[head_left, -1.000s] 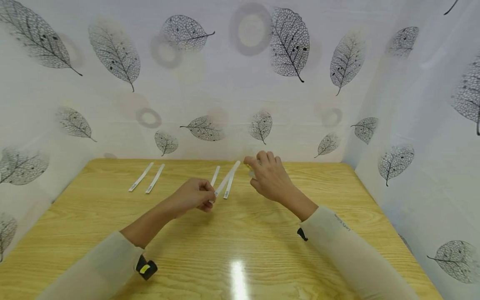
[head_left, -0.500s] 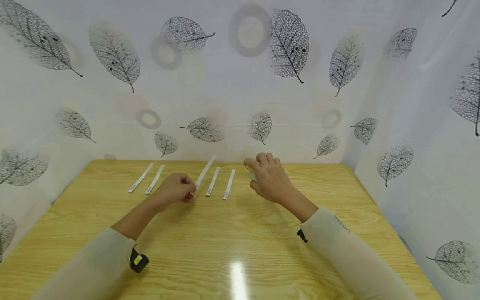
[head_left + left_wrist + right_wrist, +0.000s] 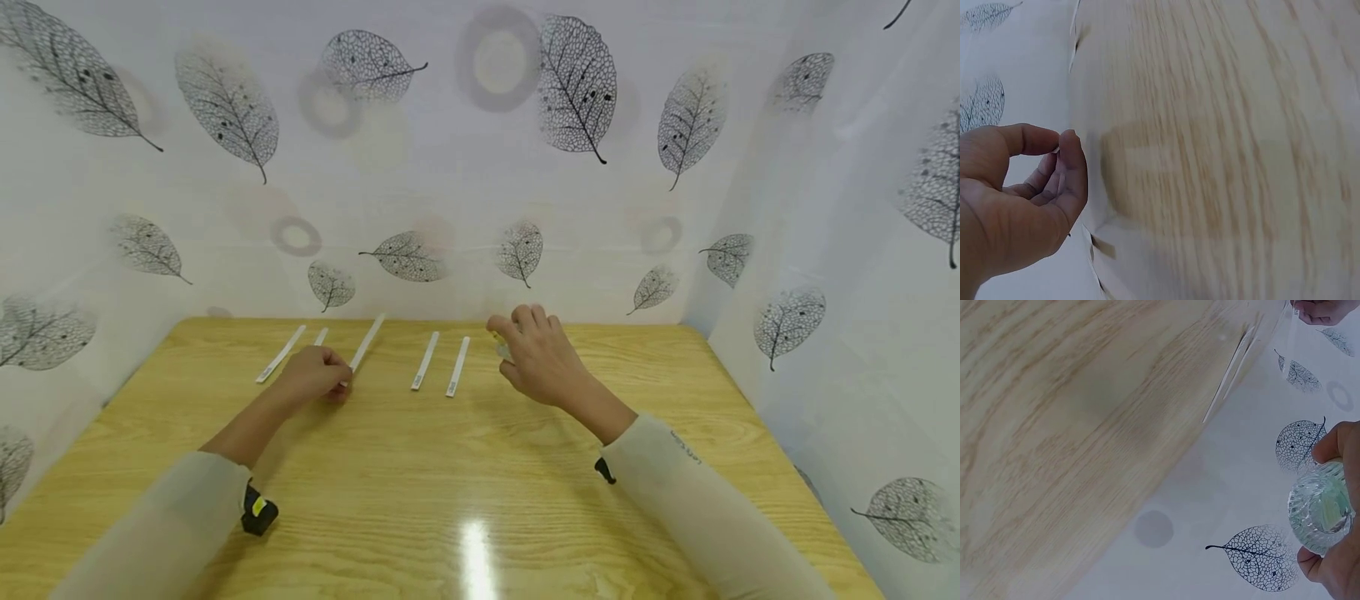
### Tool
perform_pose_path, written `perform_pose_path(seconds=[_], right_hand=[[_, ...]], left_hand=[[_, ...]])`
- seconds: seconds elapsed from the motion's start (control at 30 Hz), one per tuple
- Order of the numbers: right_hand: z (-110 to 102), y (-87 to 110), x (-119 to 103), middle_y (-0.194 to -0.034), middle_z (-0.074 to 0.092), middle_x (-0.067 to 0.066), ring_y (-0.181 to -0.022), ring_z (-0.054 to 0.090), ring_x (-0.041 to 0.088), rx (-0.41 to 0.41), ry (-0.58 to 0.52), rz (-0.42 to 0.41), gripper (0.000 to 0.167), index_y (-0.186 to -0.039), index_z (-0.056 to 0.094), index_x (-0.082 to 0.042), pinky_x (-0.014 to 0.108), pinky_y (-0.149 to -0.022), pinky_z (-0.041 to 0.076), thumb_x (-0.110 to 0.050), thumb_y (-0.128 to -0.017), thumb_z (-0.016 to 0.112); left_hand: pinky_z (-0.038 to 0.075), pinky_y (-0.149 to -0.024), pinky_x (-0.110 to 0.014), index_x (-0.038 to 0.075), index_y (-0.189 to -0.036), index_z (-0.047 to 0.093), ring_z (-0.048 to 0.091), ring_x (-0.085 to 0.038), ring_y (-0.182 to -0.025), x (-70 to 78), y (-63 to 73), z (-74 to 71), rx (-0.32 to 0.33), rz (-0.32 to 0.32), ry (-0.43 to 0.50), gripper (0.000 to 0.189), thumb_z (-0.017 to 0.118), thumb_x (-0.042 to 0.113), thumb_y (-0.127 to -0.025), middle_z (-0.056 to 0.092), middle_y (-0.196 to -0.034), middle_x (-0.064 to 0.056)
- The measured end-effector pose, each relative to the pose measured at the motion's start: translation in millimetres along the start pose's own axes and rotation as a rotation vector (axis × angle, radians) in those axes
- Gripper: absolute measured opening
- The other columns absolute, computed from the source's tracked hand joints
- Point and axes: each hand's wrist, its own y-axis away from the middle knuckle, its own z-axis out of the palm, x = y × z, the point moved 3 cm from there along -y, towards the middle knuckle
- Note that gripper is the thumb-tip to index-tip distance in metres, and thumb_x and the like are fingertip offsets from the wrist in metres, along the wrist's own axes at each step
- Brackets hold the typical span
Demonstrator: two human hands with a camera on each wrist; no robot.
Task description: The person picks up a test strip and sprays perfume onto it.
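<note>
In the head view my left hand (image 3: 313,373) pinches the lower end of a white paper strip (image 3: 368,342) between thumb and fingers, the strip slanting up to the right. That hand partly covers a strip (image 3: 321,337) on the table; another strip (image 3: 281,354) lies to its left. Two more, a strip (image 3: 424,362) and a strip (image 3: 458,367), lie side by side between my hands, dark print at their near ends. My right hand (image 3: 542,357) grips a clear ribbed round glass bottle (image 3: 1313,497) with something pale green showing in it; the fingers hide much of it.
The wooden table (image 3: 480,467) has a rounded far edge close against a white curtain (image 3: 450,183) with a printed leaf pattern. The curtain also hangs along both sides. Black wrist cameras are strapped at both sleeves.
My left hand has carried its strip leftward, from over the two middle strips to beside the left pair. The right hand has stayed in place with the bottle.
</note>
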Motion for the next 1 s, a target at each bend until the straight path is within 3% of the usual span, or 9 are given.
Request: perform_pose_path(seconds=[0.2,0.4,0.77,1.0], right_hand=[[-0.2,1.2,0.6,-0.104,0.052,0.015,-0.082,0.044,0.029,-0.012,0.004,-0.003,0.049,-0.129,0.045,-0.015,0.035,-0.06,0.033,-0.011,-0.087,0.07],[-0.4,0.8,0.6,-0.103,0.052,0.014,-0.082,0.044,0.029,-0.021,-0.004,0.001,0.05,-0.129,0.045,-0.015,0.035,-0.06,0.033,-0.012,-0.087,0.071],[-0.4,0.7,0.3,-0.103,0.052,0.014,-0.084,0.046,0.03,-0.022,-0.009,0.0,0.05,-0.129,0.046,-0.015,0.036,-0.06,0.036,-0.011,-0.086,0.071],[1.3,2.3,1.7,-0.103,0.052,0.014,-0.084,0.046,0.03,-0.023,-0.015,0.005,0.05,-0.129,0.046,-0.014,0.037,-0.06,0.036,-0.011,-0.086,0.07]], left_hand=[[0.063,-0.073,-0.029,-0.012,-0.11,0.064,0.071,-0.015,-0.077,-11.0,0.5,-13.1,0.007,-0.036,0.016,0.026,0.06,0.008,-0.096,0.067,-0.103,-0.017],[0.063,-0.07,-0.028,-0.016,-0.115,0.063,0.071,-0.013,-0.071,-16.0,0.7,-20.5,0.019,-0.066,0.066,0.032,0.063,0.007,-0.094,0.07,-0.094,-0.014],[0.063,-0.07,-0.03,-0.017,-0.115,0.06,0.072,-0.015,-0.07,-14.5,0.5,-21.7,0.036,-0.122,0.085,0.031,0.065,0.005,-0.094,0.071,-0.09,-0.015],[0.063,-0.067,-0.03,-0.013,-0.105,0.062,0.07,-0.015,-0.067,-12.2,2.7,-22.7,0.053,-0.131,0.072,0.022,0.066,0.006,-0.093,0.07,-0.086,-0.013]])
